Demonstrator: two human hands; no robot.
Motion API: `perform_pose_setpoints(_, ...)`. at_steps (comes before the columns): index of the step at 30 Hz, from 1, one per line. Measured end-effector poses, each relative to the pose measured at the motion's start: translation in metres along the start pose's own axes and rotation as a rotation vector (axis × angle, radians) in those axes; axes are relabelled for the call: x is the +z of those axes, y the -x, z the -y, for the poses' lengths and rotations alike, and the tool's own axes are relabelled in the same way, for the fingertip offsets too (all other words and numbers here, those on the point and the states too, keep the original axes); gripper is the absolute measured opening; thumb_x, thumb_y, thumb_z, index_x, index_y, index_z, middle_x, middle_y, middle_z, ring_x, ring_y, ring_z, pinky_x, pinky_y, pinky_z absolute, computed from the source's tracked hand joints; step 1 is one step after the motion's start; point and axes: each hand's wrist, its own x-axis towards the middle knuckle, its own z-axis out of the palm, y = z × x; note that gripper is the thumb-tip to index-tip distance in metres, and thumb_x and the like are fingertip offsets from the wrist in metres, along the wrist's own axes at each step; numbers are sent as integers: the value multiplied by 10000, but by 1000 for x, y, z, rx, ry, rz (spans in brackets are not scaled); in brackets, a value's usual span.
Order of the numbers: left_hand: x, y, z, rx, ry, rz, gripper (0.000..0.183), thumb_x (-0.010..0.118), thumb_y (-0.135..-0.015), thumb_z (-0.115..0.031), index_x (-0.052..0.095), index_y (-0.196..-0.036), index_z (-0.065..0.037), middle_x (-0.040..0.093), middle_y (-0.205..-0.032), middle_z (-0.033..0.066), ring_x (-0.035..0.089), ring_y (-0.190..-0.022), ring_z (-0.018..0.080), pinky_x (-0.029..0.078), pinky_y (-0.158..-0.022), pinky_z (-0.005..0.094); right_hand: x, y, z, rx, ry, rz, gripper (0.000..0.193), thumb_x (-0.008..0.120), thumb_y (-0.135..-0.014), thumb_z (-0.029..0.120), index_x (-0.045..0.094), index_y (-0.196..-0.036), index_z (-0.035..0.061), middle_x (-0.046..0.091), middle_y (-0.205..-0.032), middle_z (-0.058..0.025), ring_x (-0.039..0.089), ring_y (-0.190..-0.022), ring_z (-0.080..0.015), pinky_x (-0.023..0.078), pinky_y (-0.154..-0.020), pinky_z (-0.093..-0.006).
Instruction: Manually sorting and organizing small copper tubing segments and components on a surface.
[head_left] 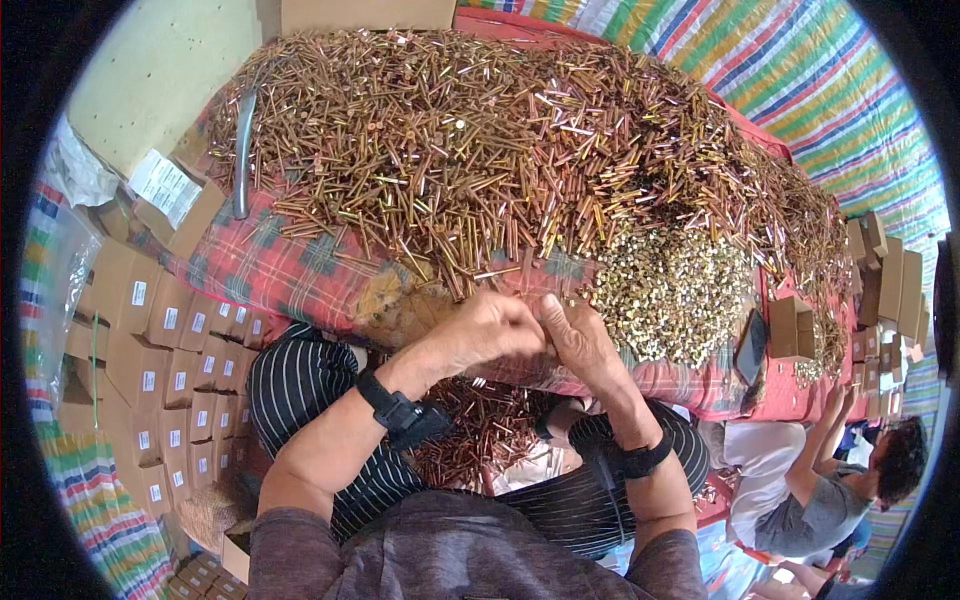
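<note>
Left hand (490, 330): fingers curled together; right hand (585, 348): thumb raised, fingers bent (anything clamped: cannot tell) | copper-coloured rods (470, 150) loose at twelve, brass-coloured bits (675, 300) at three, darker rods (475, 432) at seven | cartons (160, 415) stacked at nine, perhaps done; much loose stock seemingly left

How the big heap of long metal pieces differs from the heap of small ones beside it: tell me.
The long-piece heap is mostly copper-brown; the small-piece heap is pale gold. The long-piece heap spreads far wider; the small-piece heap forms a compact patch. Both are loose, shiny pieces.
</note>
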Motion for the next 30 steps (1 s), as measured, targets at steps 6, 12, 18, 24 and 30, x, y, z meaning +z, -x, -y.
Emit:
perform_pose_setpoints(6, -11, -1, -6, 275, -736, -273, 125, 655, -715, -93, 690, -816, -30, 652, -818, 109, 631, -717, 213, 504, -651, 314, -35, -16, -25, 63, 599, -308, 337, 555, -887, 340, 610, -814, 15, 604, -647, -191, 592, -581, -374, 469, -551, -427)
perform_pose_setpoints(12, 3, 3, 13, 228, -987, -126, 154, 617, -713, -80, 663, -824, 16, 615, -867, 154, 594, -853, 304, 489, -780, 373, -26, -23, -27, 50, 656, -362, 214, 619, -821, 232, 573, -800, 25, 621, -729, -180, 615, -693, -367, 481, -621, -437)
perform_pose_setpoints(18, -4, -1, 6, 171, -852, -130, 140, 617, -748, -88, 653, -829, 19, 574, -863, 156, 590, -805, 334, 491, -738, 416, -15, -23, -35, -106, 692, -320, 142, 630, -795, 152, 580, -816, 20, 621, -745, -173, 609, -695, -364, 477, -604, -425)
perform_pose_setpoints(24, -4, -5, 9, 195, -1092, -347, 173, 604, -761, -69, 625, -917, 4, 576, -890, 188, 592, -820, 356, 500, -722, 430, -9, -23, -43, -121, 731, -274, 178, 629, -800, 193, 548, -832, 38, 596, -765, -171, 594, -736, -368, 478, -639, -441)
perform_pose_setpoints(30, -11, -20, 22, 264, -1172, -419, 141, 598, -772, -46, 615, -901, 9, 596, -829, 179, 604, -745, 348, 513, -683, 415, -8, -20, -39, -94, 728, -264, 160, 627, -796, 185, 555, -844, 50, 597, -766, -169, 593, -750, -366, 477, -644, -449)
